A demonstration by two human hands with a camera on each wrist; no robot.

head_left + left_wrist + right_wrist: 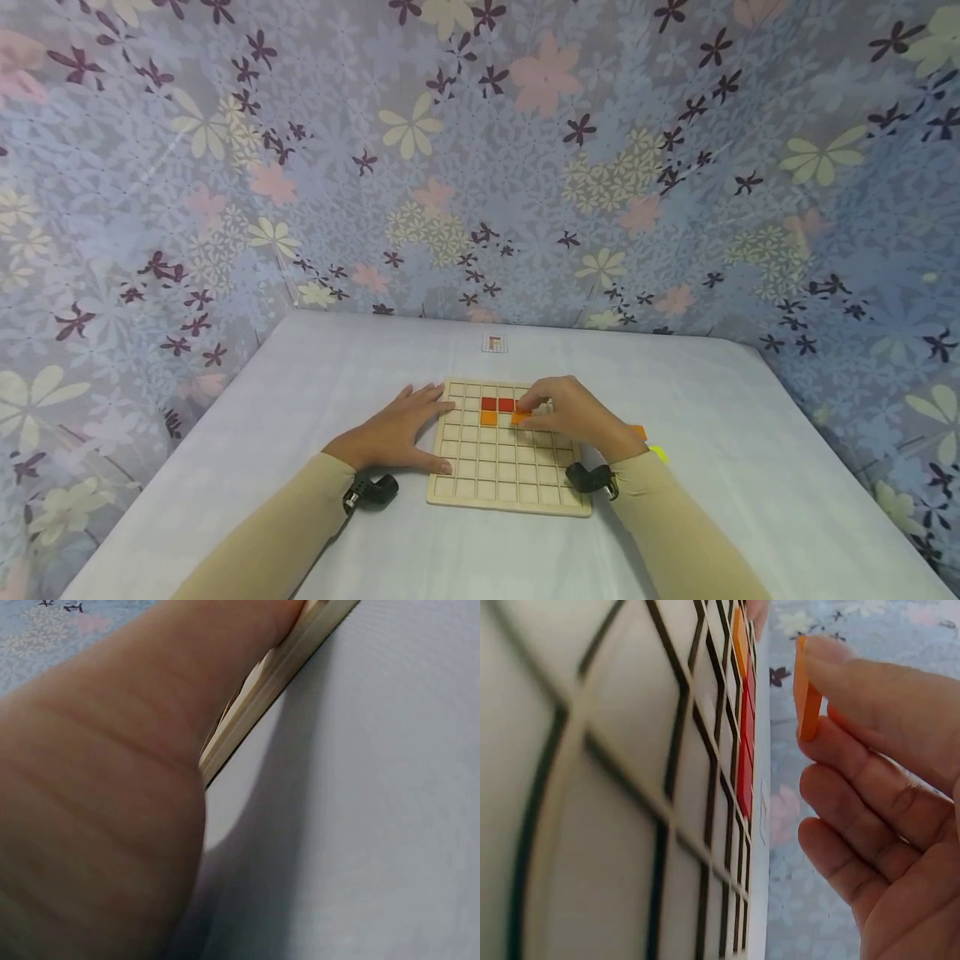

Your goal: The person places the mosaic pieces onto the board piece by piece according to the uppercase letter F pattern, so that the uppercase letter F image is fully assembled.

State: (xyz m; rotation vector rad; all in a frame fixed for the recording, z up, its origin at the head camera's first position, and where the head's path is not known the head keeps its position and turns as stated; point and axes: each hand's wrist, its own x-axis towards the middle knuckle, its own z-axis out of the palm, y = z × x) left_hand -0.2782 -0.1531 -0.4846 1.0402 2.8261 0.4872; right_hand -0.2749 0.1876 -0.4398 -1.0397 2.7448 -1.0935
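Observation:
A light wooden grid board [487, 483] lies on the table between the two hands. Two red square tiles [498, 404] sit side by side in its upper cells, and an orange tile [488, 417] fills the cell below the left one. My right hand [573, 417] pinches another orange tile [808, 690] between thumb and fingers, just above the board in the right wrist view. My left hand [401, 429] rests with spread fingers at the board's left edge, its thumb on the rim. The left wrist view shows mostly the hand's side and the board's edge [262, 705].
A small printed grid picture [494, 343] lies on the white-covered table [360, 350] behind the board. Right of the board, partly behind the right forearm, are an orange piece [637, 432] and a yellow piece [659, 453]. Flowered cloth [480, 167] hangs around the table.

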